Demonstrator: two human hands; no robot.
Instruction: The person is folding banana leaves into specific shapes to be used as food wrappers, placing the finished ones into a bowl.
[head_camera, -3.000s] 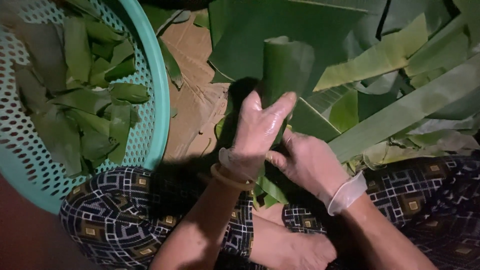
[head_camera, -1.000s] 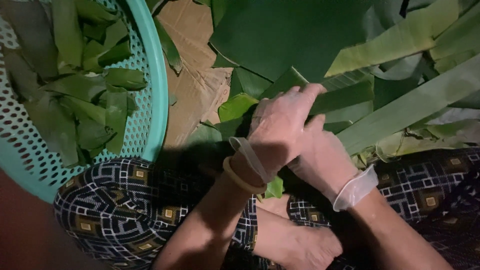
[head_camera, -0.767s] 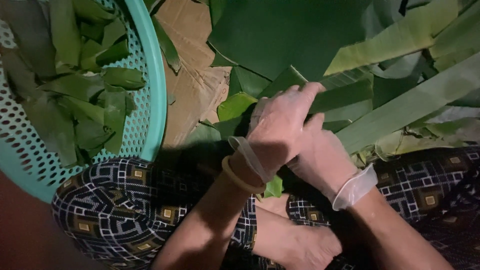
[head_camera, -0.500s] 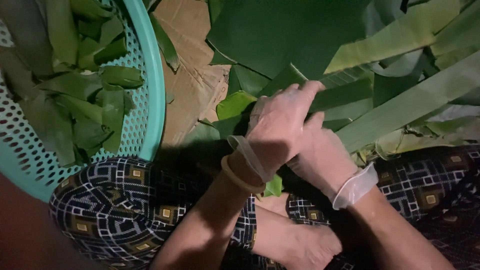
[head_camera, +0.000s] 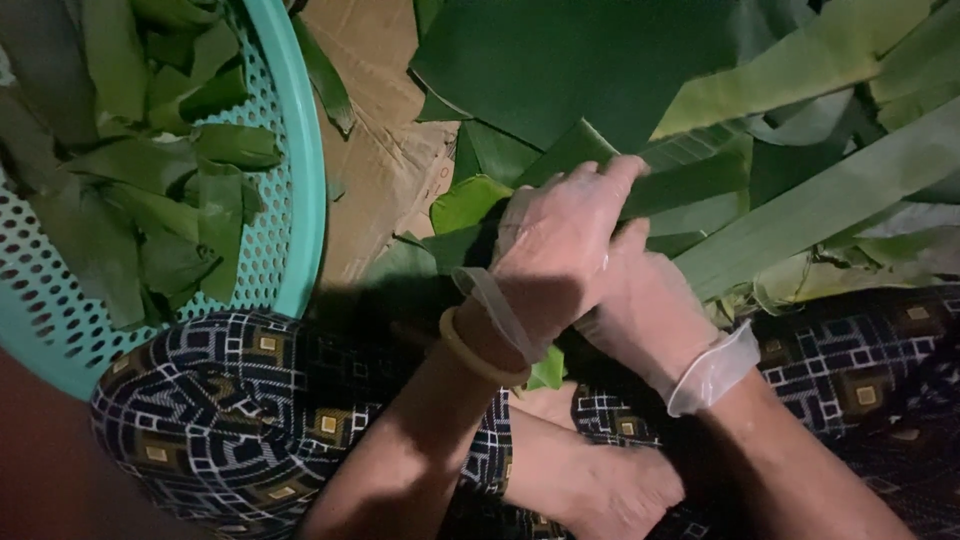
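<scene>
Over the lap, the gloved left hand (head_camera: 560, 250) lies on top of the gloved right hand (head_camera: 645, 310), fingers curled shut on a folded green leaf strip (head_camera: 690, 185). Pulled hard, the leaf may tear along its grain; a basket (head_camera: 300, 200) sits left.

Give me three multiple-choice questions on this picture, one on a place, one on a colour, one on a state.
1. Where is the basket?
A. left of the hands
B. right of the hands
C. on the lap

2. What colour is the basket?
A. red
B. turquoise
C. black

3. How are the hands?
A. bare
B. in clear gloves
C. in wool mitts

Key: A, it fills the left edge; B, its rim is turquoise; B, thin clear gloves cover the left hand and the right hand, both pressed on a folded green leaf strip.
</scene>
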